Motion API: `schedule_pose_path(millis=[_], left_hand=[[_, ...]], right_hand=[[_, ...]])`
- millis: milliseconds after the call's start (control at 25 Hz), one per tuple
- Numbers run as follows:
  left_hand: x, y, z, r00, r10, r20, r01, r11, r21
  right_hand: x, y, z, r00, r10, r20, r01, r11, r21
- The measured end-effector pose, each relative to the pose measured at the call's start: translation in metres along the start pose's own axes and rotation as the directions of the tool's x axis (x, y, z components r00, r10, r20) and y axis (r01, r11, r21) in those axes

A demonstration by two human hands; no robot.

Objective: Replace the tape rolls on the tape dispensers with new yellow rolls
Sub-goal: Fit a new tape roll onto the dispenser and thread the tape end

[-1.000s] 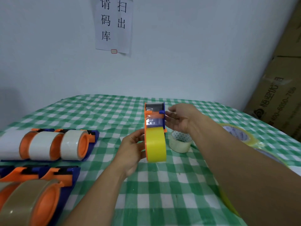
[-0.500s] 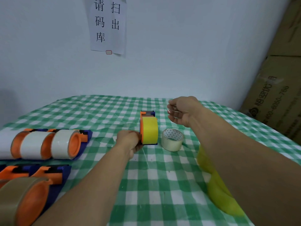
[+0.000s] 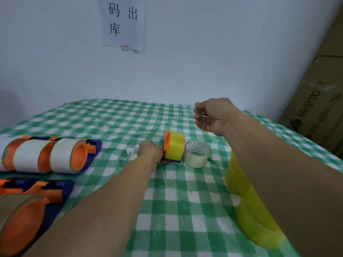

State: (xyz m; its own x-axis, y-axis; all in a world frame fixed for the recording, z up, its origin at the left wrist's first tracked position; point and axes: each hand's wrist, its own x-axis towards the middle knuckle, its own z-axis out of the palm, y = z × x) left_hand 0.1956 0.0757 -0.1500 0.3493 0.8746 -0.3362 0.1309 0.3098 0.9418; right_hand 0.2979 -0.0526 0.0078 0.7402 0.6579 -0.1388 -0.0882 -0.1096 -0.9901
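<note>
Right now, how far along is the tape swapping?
One looks done: the dispenser with the yellow roll sits on the table, the left hand gripping it, a loose clear roll beside it. Left to do: the white-roll dispensers and the brown-roll dispenser at the left carry non-yellow tape. Spare yellow rolls wait by the right arm.

green-white checked tablecloth | paper notice on wall | cardboard boxes at right

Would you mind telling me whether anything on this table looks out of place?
Nothing spilled or damaged. One loose clear roll lies flat beside the yellow-loaded dispenser the left hand holds; the tablecloth is creased there.
</note>
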Motion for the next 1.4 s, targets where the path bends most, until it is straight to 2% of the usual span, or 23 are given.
schedule_pose_path(millis=[600,1400], left_hand=[[0.001,0.012,0.006,1.0,0.027,-0.009,-0.024,0.965,0.262],[-0.005,0.011,0.0,0.999,0.022,-0.029,-0.015,0.97,0.244]], right_hand=[[0.0,0.006,-0.007,0.999,-0.014,0.04,0.015,0.999,-0.035],[-0.005,0.01,0.001,0.998,-0.029,0.059,0.036,0.992,-0.125]])
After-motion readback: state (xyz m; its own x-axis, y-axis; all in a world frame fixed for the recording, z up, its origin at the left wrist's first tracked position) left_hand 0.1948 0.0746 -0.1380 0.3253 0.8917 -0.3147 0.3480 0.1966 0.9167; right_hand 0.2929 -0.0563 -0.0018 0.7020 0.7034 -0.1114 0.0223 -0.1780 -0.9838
